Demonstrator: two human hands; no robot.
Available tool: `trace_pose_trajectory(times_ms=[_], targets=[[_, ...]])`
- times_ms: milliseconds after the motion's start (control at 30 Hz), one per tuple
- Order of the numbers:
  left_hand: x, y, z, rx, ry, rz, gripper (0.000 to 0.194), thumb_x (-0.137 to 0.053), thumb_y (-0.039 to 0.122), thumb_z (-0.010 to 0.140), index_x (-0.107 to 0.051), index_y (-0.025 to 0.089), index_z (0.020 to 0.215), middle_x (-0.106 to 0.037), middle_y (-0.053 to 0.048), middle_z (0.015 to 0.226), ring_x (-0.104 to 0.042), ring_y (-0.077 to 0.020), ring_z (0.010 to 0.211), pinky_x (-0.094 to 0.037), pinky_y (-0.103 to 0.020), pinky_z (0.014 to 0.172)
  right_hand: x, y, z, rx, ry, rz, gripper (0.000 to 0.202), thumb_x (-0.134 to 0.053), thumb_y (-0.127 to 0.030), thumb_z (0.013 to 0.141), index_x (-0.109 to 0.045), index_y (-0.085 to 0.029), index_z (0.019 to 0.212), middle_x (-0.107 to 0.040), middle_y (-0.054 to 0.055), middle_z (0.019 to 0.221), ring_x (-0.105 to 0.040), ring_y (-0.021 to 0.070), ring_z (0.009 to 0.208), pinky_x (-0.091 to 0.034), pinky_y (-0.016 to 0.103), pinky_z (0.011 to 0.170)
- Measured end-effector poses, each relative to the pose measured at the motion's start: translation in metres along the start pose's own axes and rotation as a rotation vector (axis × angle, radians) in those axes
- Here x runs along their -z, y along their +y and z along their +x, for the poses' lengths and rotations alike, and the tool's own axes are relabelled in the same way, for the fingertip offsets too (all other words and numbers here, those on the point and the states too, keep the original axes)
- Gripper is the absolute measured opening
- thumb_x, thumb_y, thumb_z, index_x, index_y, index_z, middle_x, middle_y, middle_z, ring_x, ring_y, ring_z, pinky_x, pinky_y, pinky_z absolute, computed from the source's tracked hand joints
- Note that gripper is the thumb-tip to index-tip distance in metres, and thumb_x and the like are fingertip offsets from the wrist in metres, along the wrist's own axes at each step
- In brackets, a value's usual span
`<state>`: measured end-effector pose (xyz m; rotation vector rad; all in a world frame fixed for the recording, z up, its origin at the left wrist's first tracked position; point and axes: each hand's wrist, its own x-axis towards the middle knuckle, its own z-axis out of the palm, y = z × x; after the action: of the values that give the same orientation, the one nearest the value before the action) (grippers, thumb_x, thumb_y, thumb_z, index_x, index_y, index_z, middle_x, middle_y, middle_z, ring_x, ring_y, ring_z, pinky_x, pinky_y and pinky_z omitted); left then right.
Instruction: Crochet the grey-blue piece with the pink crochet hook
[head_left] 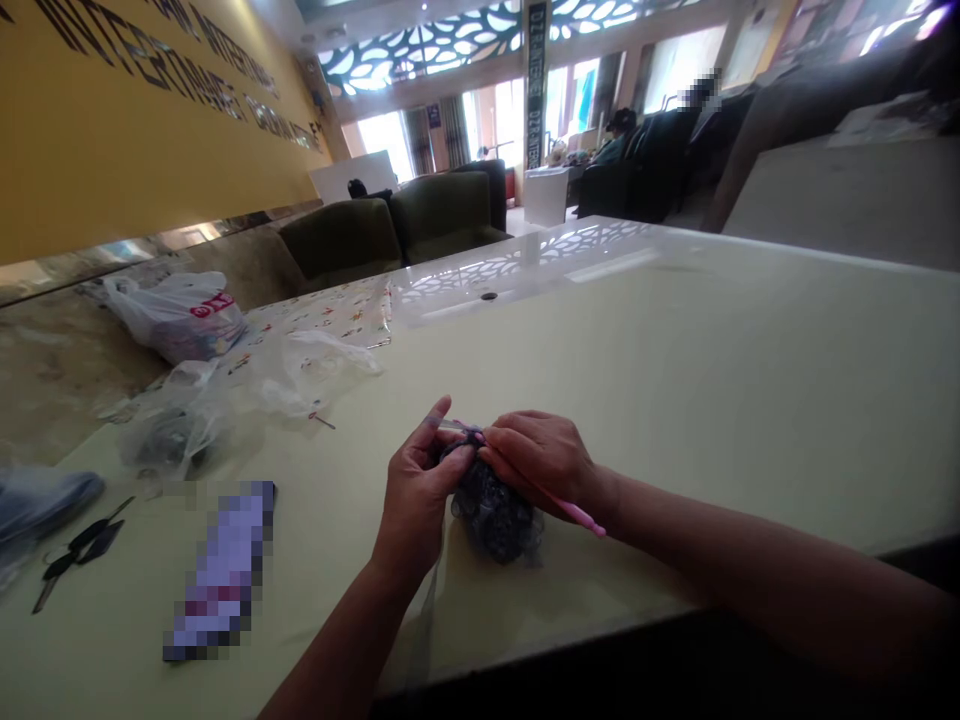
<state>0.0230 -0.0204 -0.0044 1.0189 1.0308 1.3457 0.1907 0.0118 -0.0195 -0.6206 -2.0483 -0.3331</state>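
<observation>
Near the table's (675, 400) front edge, head view: your left hand (416, 485) pinches the dark bundle's (496, 515) top, forefinger raised — your right hand's (544, 455) fingers close around the pink rod (581, 516). Bundle's below both hands, probably on the tabletop — contact unclear. Keys (79, 545) lie far left.

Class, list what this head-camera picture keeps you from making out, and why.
All in the head view:
Slim pink rod: middle hidden by the right hand.
Dark, crinkly bundle: top partly covered by the left hand.
Purple oblong: details lost to pixel blocks.
Dark grey item in clear plastic: cut off by left edge.
</observation>
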Motion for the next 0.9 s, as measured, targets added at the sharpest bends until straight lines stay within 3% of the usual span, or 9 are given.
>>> trace_pose_trajectory(times_ms=[133, 233, 333, 500, 800, 900], targets=[[-0.004, -0.001, -0.002, 0.005, 0.020, -0.034, 0.063, -0.082, 0.021, 0.072, -0.064, 0.021, 0.132, -0.067, 0.003, 0.081, -0.062, -0.0118, 0.085, -0.046, -0.027, 0.093, -0.002, -0.003, -0.001, -0.016, 0.019, -0.092, 0.029, -0.049, -0.019, 0.099, -0.052, -0.017, 0.070, -0.053, -0.001, 0.061, -0.046, 0.0105, 0.055, -0.039, 0.024, 0.058], [-0.003, 0.003, 0.000, 0.167, -0.072, -0.169, 0.063, -0.082, 0.017, 0.069, -0.065, 0.019, 0.130, -0.068, 0.002, 0.080, -0.063, -0.0112, 0.081, -0.046, -0.025, 0.088, 0.000, 0.001, 0.000, 0.035, 0.043, -0.038, 0.028, -0.049, -0.021, 0.100, -0.053, -0.017, 0.072, -0.053, -0.001, 0.061, -0.047, 0.0110, 0.055, -0.041, 0.024, 0.057], [0.000, 0.009, 0.003, 0.314, -0.172, -0.255, 0.062, -0.082, 0.014, 0.066, -0.067, 0.015, 0.127, -0.071, -0.002, 0.085, -0.064, -0.0119, 0.080, -0.047, -0.024, 0.083, 0.006, 0.008, 0.002, 0.112, 0.040, 0.113, 0.021, -0.051, -0.025, 0.100, -0.059, -0.015, 0.083, -0.064, 0.003, 0.072, -0.059, 0.0119, 0.064, -0.049, 0.024, 0.064], [0.007, 0.017, 0.008, 0.252, -0.138, -0.277, 0.059, -0.080, 0.013, 0.065, -0.069, 0.015, 0.123, -0.070, -0.001, 0.083, -0.064, -0.0130, 0.079, -0.048, -0.025, 0.081, 0.014, 0.011, 0.005, 0.078, 0.022, 0.210, 0.007, -0.060, -0.019, 0.094, -0.064, -0.015, 0.098, -0.073, 0.006, 0.090, -0.069, 0.0137, 0.075, -0.054, 0.024, 0.069], [0.012, 0.020, 0.011, 0.208, -0.120, -0.181, 0.057, -0.076, 0.015, 0.062, -0.072, 0.016, 0.119, -0.069, -0.002, 0.078, -0.063, -0.0131, 0.070, -0.049, -0.025, 0.073, 0.022, 0.010, 0.009, 0.015, -0.075, 0.434, 0.012, -0.056, -0.012, 0.093, -0.065, -0.014, 0.086, -0.072, 0.008, 0.082, -0.066, 0.0133, 0.069, -0.052, 0.025, 0.065], [0.012, 0.019, 0.010, 0.208, -0.124, -0.164, 0.054, -0.076, 0.016, 0.062, -0.074, 0.016, 0.116, -0.069, -0.002, 0.080, -0.062, -0.0115, 0.069, -0.048, -0.022, 0.070, 0.028, 0.012, 0.011, -0.080, -0.119, 0.579, 0.017, -0.054, -0.013, 0.095, -0.065, -0.014, 0.083, -0.071, 0.007, 0.079, -0.064, 0.0119, 0.067, -0.050, 0.023, 0.062]])
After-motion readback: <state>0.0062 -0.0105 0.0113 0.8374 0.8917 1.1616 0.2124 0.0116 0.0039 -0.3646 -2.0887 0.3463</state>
